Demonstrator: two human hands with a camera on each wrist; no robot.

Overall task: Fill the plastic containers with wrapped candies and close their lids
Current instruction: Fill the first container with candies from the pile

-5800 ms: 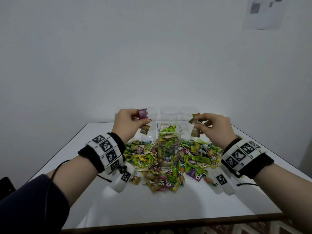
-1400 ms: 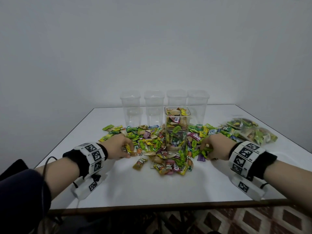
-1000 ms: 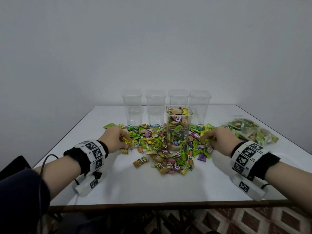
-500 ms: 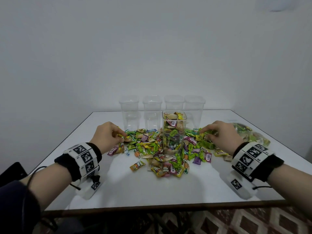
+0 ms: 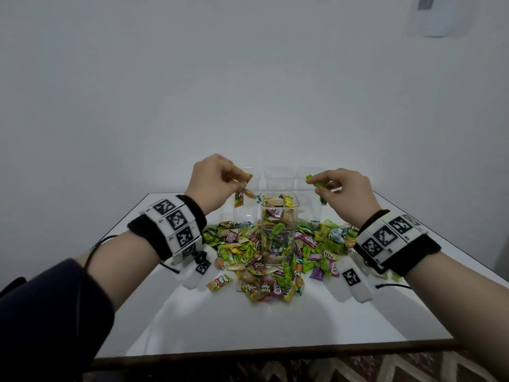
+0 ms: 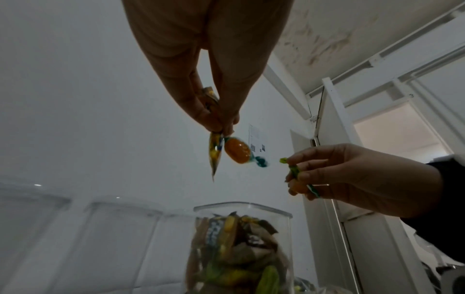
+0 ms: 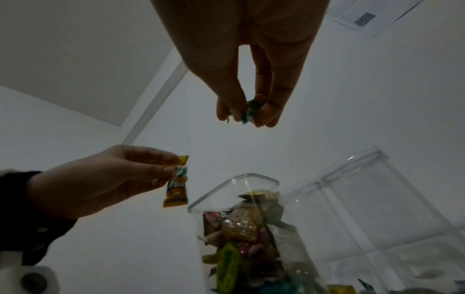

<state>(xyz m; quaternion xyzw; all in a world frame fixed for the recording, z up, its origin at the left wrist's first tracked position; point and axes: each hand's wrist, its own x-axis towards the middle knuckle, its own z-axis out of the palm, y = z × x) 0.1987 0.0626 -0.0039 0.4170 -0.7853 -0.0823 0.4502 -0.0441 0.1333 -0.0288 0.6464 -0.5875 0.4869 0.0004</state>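
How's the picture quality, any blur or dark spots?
Head view: evenly lit, sharp, edges bowed by the wide lens. Left wrist view: dim, the left hand backlit, the jar blurred. Right wrist view: dim, the right hand nearly a silhouette, the jar rim distorted.

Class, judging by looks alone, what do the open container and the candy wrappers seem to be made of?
Container: probably clear, glossy rigid plastic; the candies inside show through its walls. Wrappers: likely thin printed film, shiny and crinkled; foil or plastic, I cannot tell.
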